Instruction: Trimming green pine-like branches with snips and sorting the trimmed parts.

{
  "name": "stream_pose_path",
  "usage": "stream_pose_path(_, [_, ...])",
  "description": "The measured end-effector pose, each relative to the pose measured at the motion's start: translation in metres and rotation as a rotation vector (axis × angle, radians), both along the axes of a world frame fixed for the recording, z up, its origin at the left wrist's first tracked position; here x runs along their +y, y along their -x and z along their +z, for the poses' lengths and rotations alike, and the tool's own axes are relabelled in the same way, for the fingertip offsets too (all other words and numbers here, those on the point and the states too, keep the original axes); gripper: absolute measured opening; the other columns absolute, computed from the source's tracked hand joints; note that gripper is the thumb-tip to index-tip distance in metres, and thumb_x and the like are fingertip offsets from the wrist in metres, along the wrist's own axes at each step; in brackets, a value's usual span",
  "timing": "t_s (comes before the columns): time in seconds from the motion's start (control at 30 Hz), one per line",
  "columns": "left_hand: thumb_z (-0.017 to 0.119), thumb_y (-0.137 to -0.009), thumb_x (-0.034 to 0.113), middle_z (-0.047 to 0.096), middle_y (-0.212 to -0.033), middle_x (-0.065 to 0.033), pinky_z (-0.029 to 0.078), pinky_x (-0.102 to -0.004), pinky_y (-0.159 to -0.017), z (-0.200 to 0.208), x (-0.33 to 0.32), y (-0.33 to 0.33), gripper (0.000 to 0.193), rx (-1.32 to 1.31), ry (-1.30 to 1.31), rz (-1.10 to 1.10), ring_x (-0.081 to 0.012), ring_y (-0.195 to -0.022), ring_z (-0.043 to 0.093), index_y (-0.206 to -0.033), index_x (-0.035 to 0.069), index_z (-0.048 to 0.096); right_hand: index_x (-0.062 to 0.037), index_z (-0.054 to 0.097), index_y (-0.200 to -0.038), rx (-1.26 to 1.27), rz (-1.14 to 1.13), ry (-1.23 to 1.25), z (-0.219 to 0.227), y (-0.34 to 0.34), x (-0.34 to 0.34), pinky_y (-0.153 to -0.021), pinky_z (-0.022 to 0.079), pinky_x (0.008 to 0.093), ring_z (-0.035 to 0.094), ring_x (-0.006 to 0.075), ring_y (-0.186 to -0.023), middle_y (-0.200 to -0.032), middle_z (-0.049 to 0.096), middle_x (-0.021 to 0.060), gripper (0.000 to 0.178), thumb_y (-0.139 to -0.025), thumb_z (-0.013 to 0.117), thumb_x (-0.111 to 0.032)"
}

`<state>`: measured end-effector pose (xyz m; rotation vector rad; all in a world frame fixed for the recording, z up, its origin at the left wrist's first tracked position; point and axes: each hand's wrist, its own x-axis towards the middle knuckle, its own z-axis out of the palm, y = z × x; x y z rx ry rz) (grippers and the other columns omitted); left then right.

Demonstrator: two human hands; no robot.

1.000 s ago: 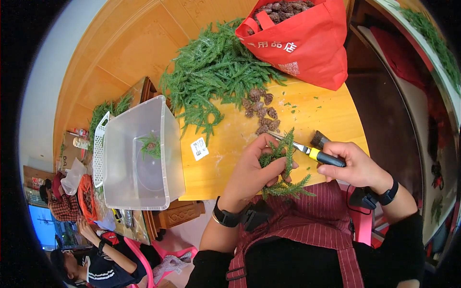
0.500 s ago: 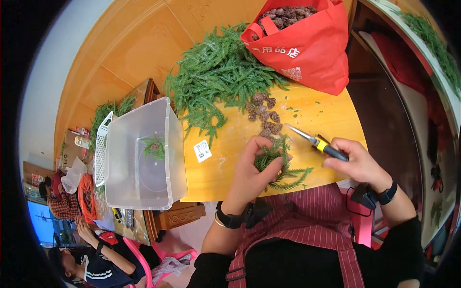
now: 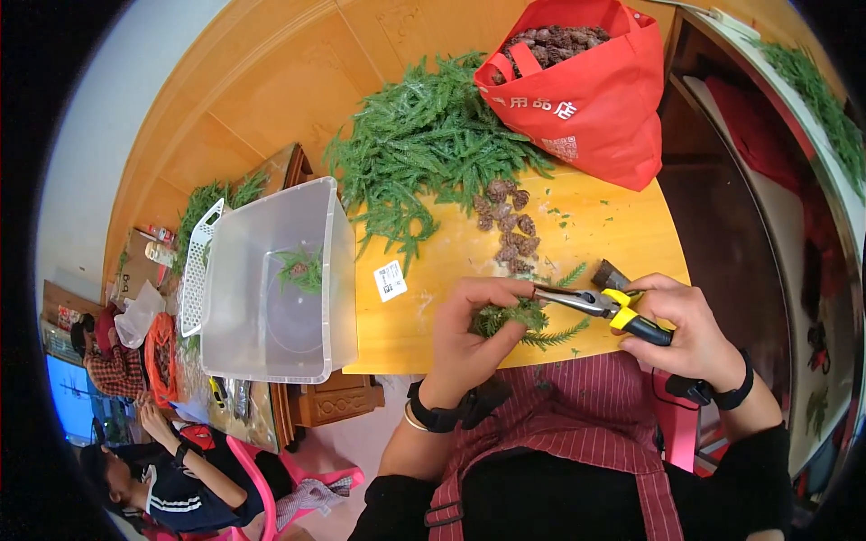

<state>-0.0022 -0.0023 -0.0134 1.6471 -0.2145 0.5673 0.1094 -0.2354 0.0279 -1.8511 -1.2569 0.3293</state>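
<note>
My left hand (image 3: 465, 329) is closed around a small bunch of green artificial pine sprigs (image 3: 514, 317) above the table's front edge. My right hand (image 3: 690, 329) grips long-nose pliers (image 3: 591, 302) with yellow and black handles, which are spread apart. The pliers' tips point left and reach the sprigs beside my left fingers; whether they pinch anything is hidden. Just beyond, several brown pine cones (image 3: 505, 212) lie in a loose column on the yellow table (image 3: 433, 325). A big heap of green pine sprigs (image 3: 433, 135) lies behind them.
A red bag (image 3: 586, 117) full of pine cones stands at the back right. On the left is a clear plastic bin (image 3: 271, 334) with a small sprig cluster (image 3: 300, 270) inside. A white label (image 3: 391, 280) lies nearby. Another person (image 3: 189, 478) sits at the lower left.
The pliers have swung down and left to the sprigs in my left hand, and their handles have spread. The view has shifted slightly.
</note>
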Motion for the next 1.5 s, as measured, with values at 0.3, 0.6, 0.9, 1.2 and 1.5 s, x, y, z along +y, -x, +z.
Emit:
stream_pose_path(0.3, [0.064, -0.072, -0.011, 0.057, -0.101, -0.0206, 0.053, -0.0364, -0.075, 0.01, 0.005, 0.003, 0.033, -0.156, -0.197, -0.024, -0.0297, -0.088, 0.062, -0.093, 0.006, 0.045, -0.006, 0.053, -0.063, -0.063, 0.022, -0.032, 0.0, 0.0, -0.002, -0.076, 0.047, 0.0345, 0.06, 0.0256, -0.067, -0.058, 0.055, 0.0059, 0.025, -0.066, 0.075, -0.016])
stream_pose_path(0.6, [0.066, -0.069, -0.013, 0.054, -0.097, -0.0164, 0.055, -0.0359, -0.072, 0.017, 0.003, 0.006, 0.032, -0.19, -0.295, 0.028, -0.0303, -0.087, 0.063, -0.088, 0.006, 0.05, -0.0042, 0.058, -0.068, -0.068, 0.028, -0.05, -0.003, 0.0, -0.002, -0.067, 0.047, 0.0332, 0.06, 0.029, -0.08, -0.067, 0.059, 0.0087, 0.023, -0.062, 0.078, -0.016])
stream_pose_path(0.9, [0.068, -0.068, -0.013, 0.055, -0.095, -0.0154, 0.055, -0.0372, -0.071, 0.014, 0.004, 0.005, 0.034, -0.215, -0.312, 0.045, -0.0309, -0.085, 0.063, -0.089, 0.007, 0.05, -0.0044, 0.057, -0.066, -0.095, 0.065, -0.024, 0.0, -0.002, -0.002, -0.068, 0.047, 0.0336, 0.061, 0.029, -0.075, -0.065, 0.058, 0.0086, 0.024, -0.063, 0.077, -0.016])
stream_pose_path(1.2, [0.07, -0.068, -0.009, 0.054, -0.092, -0.0131, 0.054, -0.04, -0.072, 0.005, 0.003, 0.001, 0.03, -0.277, -0.197, -0.003, -0.0322, -0.085, 0.063, -0.088, 0.007, 0.052, -0.004, 0.05, -0.068, 0.676, 0.115, 0.201, 0.019, 0.0, -0.005, -0.046, 0.037, 0.0233, 0.048, 0.0071, -0.05, -0.055, 0.049, 0.0006, 0.024, -0.078, 0.07, -0.013])
stream_pose_path(1.5, [0.069, -0.073, -0.004, 0.055, -0.09, -0.0116, 0.053, -0.0415, -0.071, -0.004, 0.006, -0.004, 0.02, -0.28, 0.099, -0.232, -0.0348, -0.085, 0.062, -0.078, 0.007, 0.053, 0.0053, 0.054, -0.093, 1.315, 0.367, 0.387, 0.012, -0.014, -0.005, -0.057, 0.045, 0.0221, 0.046, 0.0066, -0.051, -0.069, 0.06, 0.0054, 0.024, -0.086, 0.058, -0.017])
